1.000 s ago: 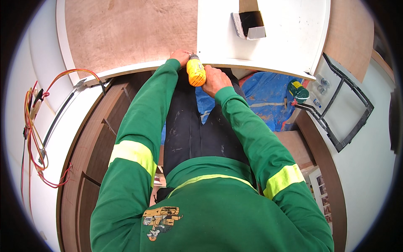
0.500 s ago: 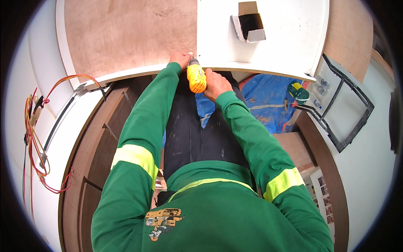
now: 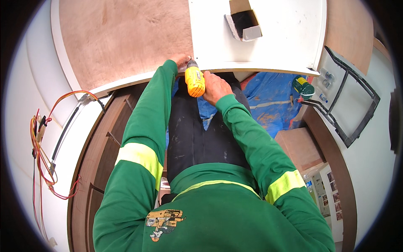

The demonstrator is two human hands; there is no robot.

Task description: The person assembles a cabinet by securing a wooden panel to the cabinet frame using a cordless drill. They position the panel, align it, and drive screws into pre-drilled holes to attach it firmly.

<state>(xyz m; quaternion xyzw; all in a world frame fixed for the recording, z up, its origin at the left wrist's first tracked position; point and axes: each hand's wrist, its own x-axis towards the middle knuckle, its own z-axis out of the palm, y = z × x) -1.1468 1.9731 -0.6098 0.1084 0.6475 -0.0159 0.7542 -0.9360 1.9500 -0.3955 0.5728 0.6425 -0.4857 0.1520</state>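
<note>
My right hand (image 3: 218, 87) is wrapped round the handle of a yellow and black power drill (image 3: 194, 81), whose nose points away from me. The drill's tip is at the near edge of a large panel, part bare brown wood (image 3: 126, 38) and part white board (image 3: 214, 50). Beside the tip, my left hand (image 3: 181, 59) rests at that edge with its fingers pinched together; what they hold is too small to make out. On the white board, an opened small cardboard box (image 3: 245, 26) shows dark contents.
Orange and red cables (image 3: 40, 147) hang at the left beside a black strut (image 3: 67, 128). Blue sheeting (image 3: 268, 94) covers the floor beyond my legs. At the right are a green tub (image 3: 303, 87), a black metal frame (image 3: 357, 109) and plastic bottles (image 3: 325, 80).
The view has shifted slightly. The drill stays in my right hand and its tip remains beside my left fingers at the panel edge.
</note>
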